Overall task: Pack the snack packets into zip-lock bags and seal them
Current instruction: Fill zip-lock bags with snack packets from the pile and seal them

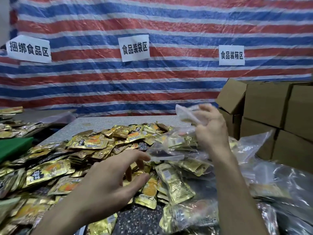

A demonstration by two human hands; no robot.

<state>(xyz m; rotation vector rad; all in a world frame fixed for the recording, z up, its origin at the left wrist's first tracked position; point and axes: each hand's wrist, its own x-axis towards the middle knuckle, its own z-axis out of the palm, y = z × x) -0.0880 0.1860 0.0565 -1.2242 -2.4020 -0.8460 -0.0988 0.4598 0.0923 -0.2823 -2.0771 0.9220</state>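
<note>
My right hand [210,128], at 1 o'clock, pinches a crinkly clear bag [186,112] aloft. My left hand [108,180], fingers spread loose, hovers at 7 o'clock over glossy gold foil packets [88,143] heaped on the speckled tabletop [105,121].

Food-packing workshop: striped tarp wall [152,78], zone signs [135,48], stacked cartons [271,106], snack-packet heap [94,150].

head-worn wide-angle camera, looking forward and down, close over the table [101,123], facing the striped tarp [152,82]
</note>
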